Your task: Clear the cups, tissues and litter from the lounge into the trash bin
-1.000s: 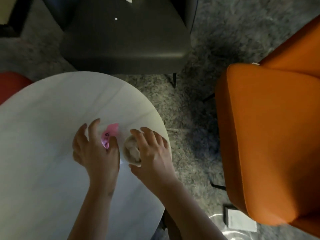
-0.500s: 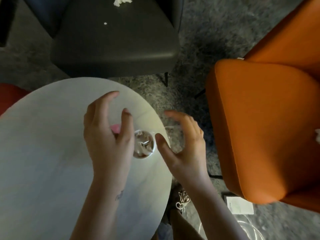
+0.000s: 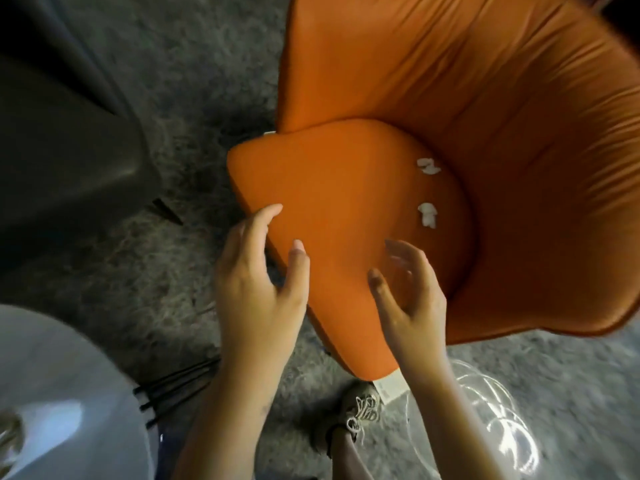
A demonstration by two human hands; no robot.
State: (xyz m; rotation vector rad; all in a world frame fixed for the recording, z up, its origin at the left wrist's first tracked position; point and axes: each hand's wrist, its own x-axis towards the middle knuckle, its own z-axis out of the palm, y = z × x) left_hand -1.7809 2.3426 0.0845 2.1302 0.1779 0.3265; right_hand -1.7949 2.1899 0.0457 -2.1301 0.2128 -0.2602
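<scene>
Two small white tissue scraps lie on the orange armchair seat (image 3: 346, 188), one (image 3: 428, 166) near the backrest and one (image 3: 427, 215) just below it. My right hand (image 3: 408, 296) hovers over the seat's near side with fingers and thumb curled round a faint clear plastic cup (image 3: 398, 271). My left hand (image 3: 256, 275) hangs over the seat's left edge, fingers loosely spread and holding nothing. At the bottom-left edge a blurred cup (image 3: 9, 433) stands on the round pale table (image 3: 59, 375).
A dark chair (image 3: 69, 150) stands at the left. A clear plastic bag (image 3: 502, 431) lies on the grey carpet at the bottom right, beside my shoe (image 3: 363, 408). Black table legs (image 3: 173, 382) show under the table edge.
The view has swung right from the table to the orange armchair. Both hands have left the table and the tissue-filled cup and are now over the seat. The pink litter is no longer seen.
</scene>
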